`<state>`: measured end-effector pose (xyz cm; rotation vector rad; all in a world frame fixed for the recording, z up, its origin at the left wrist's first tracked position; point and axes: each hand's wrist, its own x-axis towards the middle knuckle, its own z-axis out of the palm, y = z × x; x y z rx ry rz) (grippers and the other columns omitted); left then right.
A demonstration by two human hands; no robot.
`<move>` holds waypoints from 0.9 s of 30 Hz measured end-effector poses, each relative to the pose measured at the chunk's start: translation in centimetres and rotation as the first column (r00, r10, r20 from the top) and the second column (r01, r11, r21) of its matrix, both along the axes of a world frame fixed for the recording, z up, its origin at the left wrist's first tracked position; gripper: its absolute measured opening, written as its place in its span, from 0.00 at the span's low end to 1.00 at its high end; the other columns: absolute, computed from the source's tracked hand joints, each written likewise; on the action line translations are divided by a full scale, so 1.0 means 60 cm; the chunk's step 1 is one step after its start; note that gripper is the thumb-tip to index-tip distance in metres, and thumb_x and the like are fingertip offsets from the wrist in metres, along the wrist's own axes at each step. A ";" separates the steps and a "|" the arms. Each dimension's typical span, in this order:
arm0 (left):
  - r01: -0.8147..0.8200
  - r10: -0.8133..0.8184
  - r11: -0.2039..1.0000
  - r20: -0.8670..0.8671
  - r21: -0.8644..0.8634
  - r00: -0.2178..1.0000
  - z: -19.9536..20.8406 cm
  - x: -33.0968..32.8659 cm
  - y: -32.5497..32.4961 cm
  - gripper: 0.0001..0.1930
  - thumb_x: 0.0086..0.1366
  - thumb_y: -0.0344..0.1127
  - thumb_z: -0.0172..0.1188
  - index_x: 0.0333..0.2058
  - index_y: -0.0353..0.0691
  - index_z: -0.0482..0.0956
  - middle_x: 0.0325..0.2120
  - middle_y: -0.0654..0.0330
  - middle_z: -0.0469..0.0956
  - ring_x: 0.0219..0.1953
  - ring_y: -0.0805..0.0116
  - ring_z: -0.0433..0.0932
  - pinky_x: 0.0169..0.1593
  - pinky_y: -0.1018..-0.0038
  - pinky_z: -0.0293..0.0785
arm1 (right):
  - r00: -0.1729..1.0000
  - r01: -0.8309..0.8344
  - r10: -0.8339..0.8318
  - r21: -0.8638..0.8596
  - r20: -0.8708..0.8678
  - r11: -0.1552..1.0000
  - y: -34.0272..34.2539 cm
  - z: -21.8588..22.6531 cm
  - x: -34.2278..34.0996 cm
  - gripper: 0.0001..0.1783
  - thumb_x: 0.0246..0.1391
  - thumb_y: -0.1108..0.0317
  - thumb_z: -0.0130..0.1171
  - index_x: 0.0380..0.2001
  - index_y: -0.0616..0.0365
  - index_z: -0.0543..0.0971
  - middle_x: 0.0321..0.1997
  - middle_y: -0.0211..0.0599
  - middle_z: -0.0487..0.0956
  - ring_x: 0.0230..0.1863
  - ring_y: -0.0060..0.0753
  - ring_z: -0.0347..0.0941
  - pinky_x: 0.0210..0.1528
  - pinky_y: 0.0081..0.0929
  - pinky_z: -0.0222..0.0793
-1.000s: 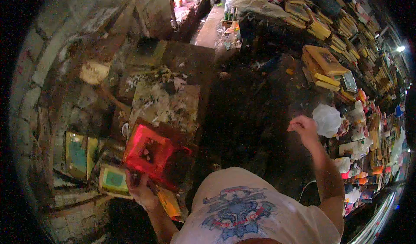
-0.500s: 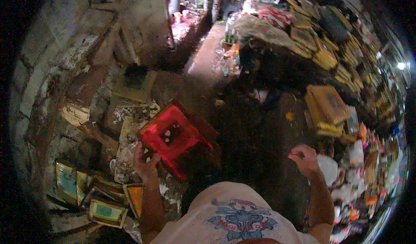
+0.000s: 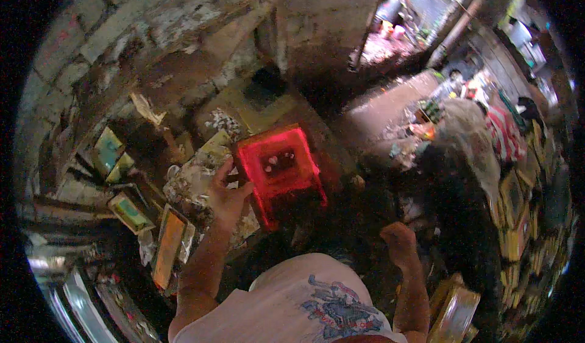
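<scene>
A bright red rectangular frame point(image 3: 270, 187), perhaps a printing screen, lies in front of me. Its dark middle carries small pale spots, and its lower part falls into shadow. My left hand point(image 3: 228, 198) is at the left edge of this frame, thumb and fingers spread apart, the thumb seeming to touch the rim. Off to the right, away from the frame, my right hand point(image 3: 399, 242) has its fingers curled together. Whatever it may hold is hidden.
Small wooden frames with green point(image 3: 130, 212) and orange point(image 3: 170, 245) panels lean at left. Pale scraps point(image 3: 189, 187) lie beside my left hand. Stacked frames point(image 3: 515, 221) fill the right side, with a light wooden one point(image 3: 454, 312) lower down. A block wall point(image 3: 177, 20) rises behind.
The view has swung leftward, so the surroundings appear turned clockwise. My right hand has come lower and closer to my body. My left hand stays by the red frame.
</scene>
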<state>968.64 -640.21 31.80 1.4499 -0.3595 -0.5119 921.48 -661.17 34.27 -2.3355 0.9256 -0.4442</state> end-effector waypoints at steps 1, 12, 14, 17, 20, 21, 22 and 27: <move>-0.025 0.025 1.000 -0.019 -0.013 0.999 0.004 -0.005 -0.007 0.46 0.53 0.17 0.81 0.72 0.28 0.73 0.62 0.50 0.82 0.56 0.60 0.85 0.55 0.64 0.87 | 0.999 0.017 -0.015 0.072 -0.034 0.997 -0.021 -0.018 -0.016 0.07 0.58 0.74 0.75 0.38 0.54 0.86 0.40 0.42 0.88 0.44 0.54 0.86 0.47 0.45 0.84; -0.500 0.497 0.866 0.076 0.030 0.865 0.056 -0.127 -0.089 0.40 0.57 0.15 0.73 0.70 0.30 0.77 0.65 0.50 0.82 0.55 0.62 0.84 0.57 0.65 0.86 | 0.969 -0.246 0.245 -0.023 -0.021 0.969 -0.478 -0.088 0.043 0.08 0.68 0.65 0.69 0.46 0.54 0.89 0.48 0.45 0.89 0.48 0.56 0.86 0.51 0.47 0.84; -0.606 0.605 0.792 0.041 0.076 0.795 0.067 -0.158 -0.096 0.39 0.57 0.15 0.73 0.70 0.29 0.77 0.65 0.50 0.81 0.56 0.62 0.84 0.59 0.64 0.85 | 0.943 -0.332 0.330 -0.088 -0.034 0.939 -0.526 -0.085 0.098 0.09 0.67 0.63 0.70 0.46 0.53 0.90 0.47 0.45 0.89 0.48 0.56 0.86 0.51 0.49 0.84; -0.677 0.663 0.735 0.186 0.024 0.726 0.038 -0.191 -0.080 0.38 0.59 0.15 0.73 0.70 0.29 0.77 0.65 0.50 0.81 0.55 0.63 0.84 0.57 0.66 0.85 | 0.893 -0.444 0.451 -0.204 -0.013 0.873 -0.565 -0.053 0.196 0.10 0.63 0.63 0.73 0.43 0.54 0.90 0.43 0.45 0.88 0.45 0.56 0.86 0.48 0.48 0.83; -0.745 0.713 0.657 0.226 0.113 0.663 0.093 -0.247 -0.090 0.38 0.59 0.16 0.73 0.70 0.28 0.76 0.66 0.49 0.81 0.56 0.64 0.85 0.55 0.68 0.86 | 0.832 -0.535 0.552 -0.184 0.052 0.824 -0.575 -0.059 0.294 0.09 0.61 0.65 0.75 0.39 0.59 0.88 0.37 0.46 0.87 0.42 0.56 0.85 0.45 0.46 0.81; -0.776 0.754 0.622 0.188 0.105 0.630 0.094 -0.266 -0.076 0.38 0.59 0.16 0.74 0.70 0.29 0.77 0.65 0.49 0.82 0.56 0.64 0.85 0.55 0.68 0.86 | 0.821 -0.563 0.570 -0.110 0.038 0.819 -0.564 -0.044 0.329 0.09 0.61 0.64 0.75 0.39 0.59 0.89 0.37 0.46 0.87 0.43 0.57 0.85 0.46 0.47 0.81; -0.802 0.787 0.589 0.154 0.097 0.597 0.095 -0.288 -0.057 0.38 0.59 0.16 0.74 0.70 0.29 0.77 0.63 0.50 0.82 0.56 0.64 0.86 0.54 0.68 0.86 | 0.811 -0.584 0.584 -0.035 0.028 0.811 -0.551 -0.032 0.366 0.10 0.62 0.63 0.75 0.38 0.59 0.89 0.37 0.46 0.87 0.44 0.57 0.86 0.46 0.48 0.82; -0.904 0.903 0.424 0.051 0.060 0.427 0.136 -0.340 -0.031 0.38 0.58 0.15 0.74 0.70 0.30 0.77 0.53 0.54 0.87 0.47 0.67 0.86 0.50 0.68 0.87 | 0.777 -0.614 0.624 -0.118 0.082 0.781 -0.503 -0.094 0.577 0.22 0.63 0.48 0.74 0.48 0.55 0.89 0.47 0.45 0.89 0.51 0.57 0.85 0.56 0.51 0.82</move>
